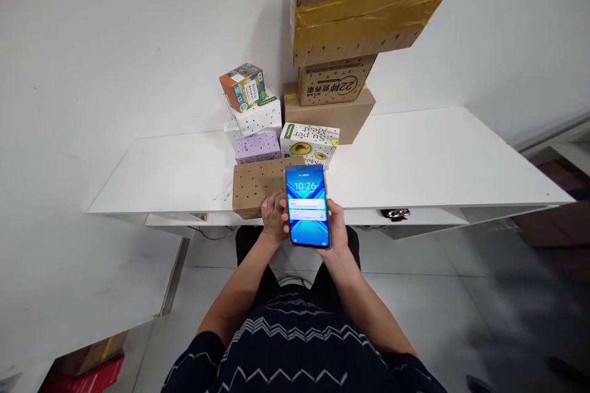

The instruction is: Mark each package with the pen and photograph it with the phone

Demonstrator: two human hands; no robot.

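A smartphone (306, 227) with a lit blue lock screen reading 10:26 lies face up in my right hand (340, 230). The thumb runs along its right edge, and fingertips curl round its left edge. Just left of the phone is my left hand (273, 218), its fingers bent inward; I cannot tell whether it touches the phone. Behind that hand a brown speckled cardboard box (255, 181) sits at the table's front edge, partly covered by the hand and phone.
On the white table (415, 159), a white avocado-print box (311, 138), a lilac box (258, 146), a white box (258, 118) and an orange-and-teal box (244, 87) are grouped. Behind rises a stack with a large taped carton (369, 12) on top. A metallic object (395, 214) sits below the tabletop.
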